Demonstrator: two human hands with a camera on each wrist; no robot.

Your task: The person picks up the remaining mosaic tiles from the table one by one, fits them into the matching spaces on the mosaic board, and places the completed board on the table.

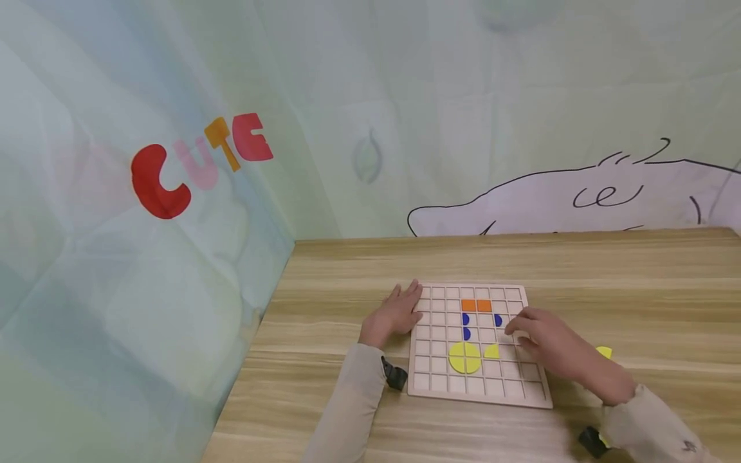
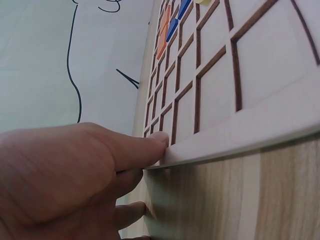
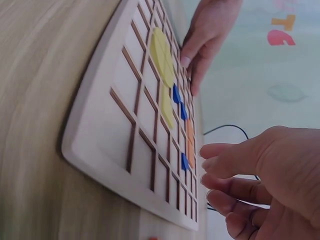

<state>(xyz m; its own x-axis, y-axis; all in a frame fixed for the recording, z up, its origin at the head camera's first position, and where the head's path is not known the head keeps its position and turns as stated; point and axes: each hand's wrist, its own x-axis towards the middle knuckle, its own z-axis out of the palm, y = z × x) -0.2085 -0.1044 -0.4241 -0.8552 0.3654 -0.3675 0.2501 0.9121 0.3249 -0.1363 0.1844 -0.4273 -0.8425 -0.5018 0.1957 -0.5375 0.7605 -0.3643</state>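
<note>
A pale square board with a grid of recessed cells lies on the table. My left hand rests at its left edge, fingers extended, and in the left wrist view the thumb touches the rim. Over the board's right side hovers my right hand, fingers loosely bent, with no piece visible in them. Near its fingertips sits a blue half-round piece. Two more blue pieces stand in a column. Two orange squares lie above, a yellow circle of quarters below, and a single yellow quarter beside it.
Partly behind the right forearm, another yellow piece lies on the wooden table. A bit of something red shows at the right wrist view's lower edge. A printed cloth backdrop hangs along the table's far and left sides.
</note>
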